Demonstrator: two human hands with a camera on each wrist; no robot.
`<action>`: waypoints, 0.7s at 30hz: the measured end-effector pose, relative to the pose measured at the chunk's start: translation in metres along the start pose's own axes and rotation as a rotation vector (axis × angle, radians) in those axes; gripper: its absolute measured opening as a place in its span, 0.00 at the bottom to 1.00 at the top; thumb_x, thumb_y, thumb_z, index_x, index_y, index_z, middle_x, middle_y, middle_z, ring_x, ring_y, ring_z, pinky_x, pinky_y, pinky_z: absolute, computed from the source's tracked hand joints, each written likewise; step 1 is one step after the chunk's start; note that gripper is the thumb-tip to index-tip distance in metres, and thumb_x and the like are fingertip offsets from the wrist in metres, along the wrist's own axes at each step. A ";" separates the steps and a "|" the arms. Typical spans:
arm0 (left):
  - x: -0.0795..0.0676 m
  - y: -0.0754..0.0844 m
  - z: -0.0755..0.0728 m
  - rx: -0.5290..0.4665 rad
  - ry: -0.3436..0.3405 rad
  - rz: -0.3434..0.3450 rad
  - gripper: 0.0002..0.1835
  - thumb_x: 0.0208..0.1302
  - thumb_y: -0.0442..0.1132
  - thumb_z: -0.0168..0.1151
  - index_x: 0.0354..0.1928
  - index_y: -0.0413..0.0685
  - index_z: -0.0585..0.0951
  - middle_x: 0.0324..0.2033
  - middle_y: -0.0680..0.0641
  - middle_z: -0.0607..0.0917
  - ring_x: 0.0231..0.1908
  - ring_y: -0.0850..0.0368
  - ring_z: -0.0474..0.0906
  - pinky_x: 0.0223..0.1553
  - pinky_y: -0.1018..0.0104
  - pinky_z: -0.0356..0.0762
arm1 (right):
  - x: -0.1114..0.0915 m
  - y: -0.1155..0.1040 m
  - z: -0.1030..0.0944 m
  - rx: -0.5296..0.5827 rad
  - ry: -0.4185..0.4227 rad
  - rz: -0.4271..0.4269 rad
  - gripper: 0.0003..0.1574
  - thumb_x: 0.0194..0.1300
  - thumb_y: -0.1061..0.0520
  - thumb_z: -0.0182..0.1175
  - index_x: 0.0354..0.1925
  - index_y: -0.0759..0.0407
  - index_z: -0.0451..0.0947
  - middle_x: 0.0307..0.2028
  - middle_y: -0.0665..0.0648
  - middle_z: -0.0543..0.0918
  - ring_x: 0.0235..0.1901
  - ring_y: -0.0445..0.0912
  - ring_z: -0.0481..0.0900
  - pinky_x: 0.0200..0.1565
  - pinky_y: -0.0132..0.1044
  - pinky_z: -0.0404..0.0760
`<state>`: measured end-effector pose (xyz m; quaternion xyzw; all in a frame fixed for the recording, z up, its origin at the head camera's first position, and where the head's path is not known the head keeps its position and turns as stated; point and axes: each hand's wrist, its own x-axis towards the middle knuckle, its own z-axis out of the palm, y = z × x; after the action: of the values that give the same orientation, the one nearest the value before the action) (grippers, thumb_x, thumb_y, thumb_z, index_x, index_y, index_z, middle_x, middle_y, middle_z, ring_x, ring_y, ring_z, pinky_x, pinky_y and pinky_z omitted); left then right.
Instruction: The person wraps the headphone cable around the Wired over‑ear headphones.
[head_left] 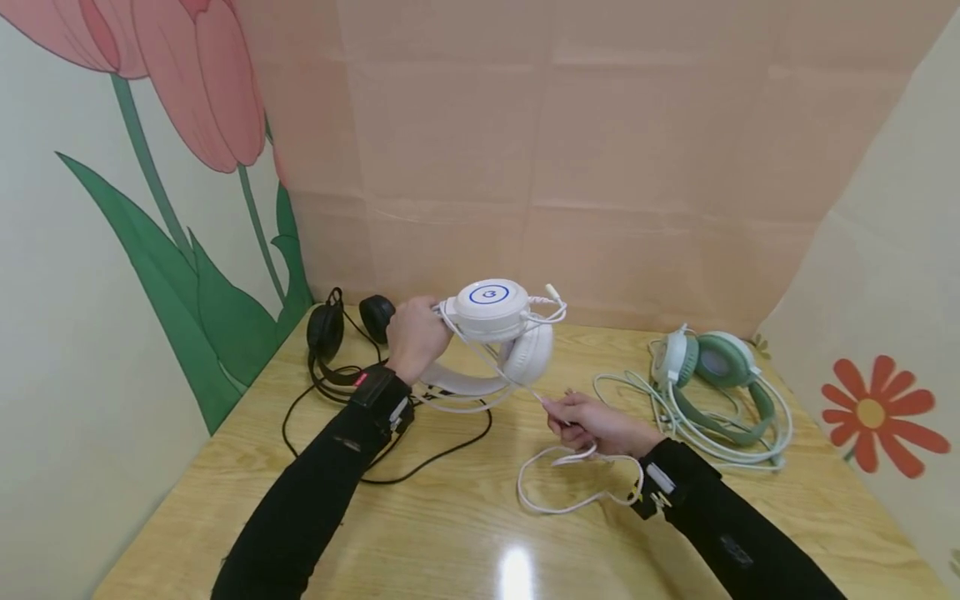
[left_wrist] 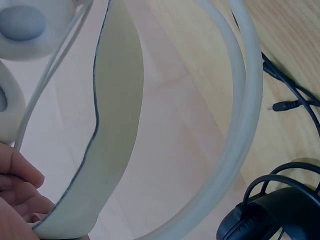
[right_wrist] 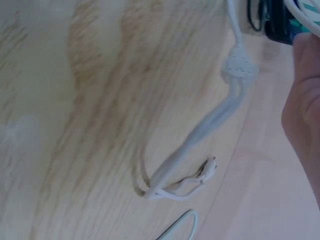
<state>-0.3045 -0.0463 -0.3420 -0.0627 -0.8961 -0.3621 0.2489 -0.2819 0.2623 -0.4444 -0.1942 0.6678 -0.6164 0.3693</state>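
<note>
White headphones (head_left: 491, 310) hang above the table's middle, one ear cup facing up with a blue ring logo and a short microphone boom at its side. My left hand (head_left: 418, 337) grips them at the left by the headband (left_wrist: 117, 115); in the left wrist view the fingers (left_wrist: 20, 170) curl at its end. Lower right, my right hand (head_left: 592, 421) pinches the white cable (head_left: 525, 388) that runs from the headphones. The rest of that cable loops below the hand. In the right wrist view a cable splitter (right_wrist: 239, 67) and the white plug ends (right_wrist: 207, 170) show.
Black headphones (head_left: 326, 333) lie at the back left, their black cable (head_left: 450, 454) curving across the table under the left forearm. Green and white headphones (head_left: 723, 367) with a coiled cable lie at the right. A pinkish sheet (head_left: 570, 167) covers the back wall behind the wooden table (head_left: 420, 542).
</note>
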 end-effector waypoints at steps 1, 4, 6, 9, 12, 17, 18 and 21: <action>0.000 0.000 0.001 -0.006 0.004 0.001 0.23 0.68 0.47 0.56 0.15 0.51 0.65 0.13 0.54 0.65 0.16 0.56 0.64 0.20 0.63 0.59 | -0.002 0.000 -0.001 0.007 0.004 0.018 0.27 0.83 0.49 0.39 0.28 0.60 0.71 0.17 0.46 0.55 0.13 0.36 0.54 0.17 0.31 0.59; 0.001 -0.001 0.001 -0.014 0.023 0.005 0.24 0.68 0.48 0.56 0.15 0.51 0.65 0.13 0.54 0.64 0.15 0.56 0.62 0.20 0.63 0.57 | -0.006 -0.002 -0.005 0.028 0.044 0.064 0.25 0.83 0.50 0.42 0.31 0.60 0.74 0.18 0.47 0.58 0.15 0.36 0.58 0.22 0.32 0.71; 0.002 -0.001 0.001 -0.017 0.033 0.007 0.24 0.68 0.48 0.56 0.15 0.51 0.65 0.13 0.54 0.64 0.15 0.56 0.61 0.20 0.63 0.57 | -0.009 -0.004 -0.006 0.049 0.067 0.083 0.23 0.82 0.50 0.43 0.32 0.60 0.75 0.18 0.47 0.59 0.16 0.37 0.59 0.26 0.34 0.76; 0.004 -0.001 0.001 -0.001 0.039 0.006 0.24 0.68 0.48 0.56 0.15 0.50 0.65 0.13 0.54 0.64 0.15 0.56 0.61 0.20 0.63 0.56 | -0.015 -0.007 -0.009 0.076 0.069 0.090 0.20 0.82 0.51 0.44 0.35 0.60 0.75 0.19 0.47 0.60 0.17 0.37 0.59 0.26 0.33 0.76; 0.006 -0.001 0.001 0.019 0.037 0.008 0.23 0.68 0.47 0.57 0.15 0.50 0.65 0.12 0.53 0.64 0.14 0.56 0.61 0.20 0.64 0.56 | -0.021 -0.007 -0.011 0.082 0.052 0.088 0.18 0.82 0.53 0.45 0.36 0.60 0.75 0.20 0.46 0.60 0.17 0.36 0.58 0.22 0.29 0.68; 0.008 -0.003 0.000 0.061 0.054 0.008 0.22 0.67 0.46 0.56 0.15 0.50 0.65 0.13 0.53 0.64 0.15 0.55 0.62 0.20 0.62 0.58 | -0.031 -0.004 -0.014 0.005 0.052 0.118 0.18 0.81 0.53 0.46 0.35 0.61 0.73 0.18 0.46 0.59 0.14 0.35 0.56 0.16 0.28 0.57; 0.008 -0.004 -0.001 0.068 0.059 0.005 0.22 0.67 0.46 0.56 0.15 0.50 0.65 0.13 0.53 0.64 0.15 0.55 0.62 0.21 0.62 0.58 | -0.033 -0.003 -0.014 -0.018 0.060 0.126 0.18 0.81 0.53 0.47 0.34 0.61 0.73 0.18 0.45 0.58 0.14 0.35 0.55 0.16 0.28 0.56; 0.009 -0.005 -0.003 0.072 0.070 -0.001 0.22 0.66 0.46 0.56 0.15 0.50 0.64 0.13 0.53 0.63 0.16 0.54 0.62 0.22 0.61 0.58 | -0.040 0.000 -0.015 -0.083 0.084 0.141 0.19 0.80 0.52 0.49 0.33 0.61 0.74 0.17 0.45 0.58 0.13 0.36 0.54 0.16 0.29 0.55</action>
<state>-0.3128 -0.0528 -0.3393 -0.0406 -0.8994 -0.3316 0.2820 -0.2668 0.3010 -0.4348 -0.1358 0.7198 -0.5683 0.3748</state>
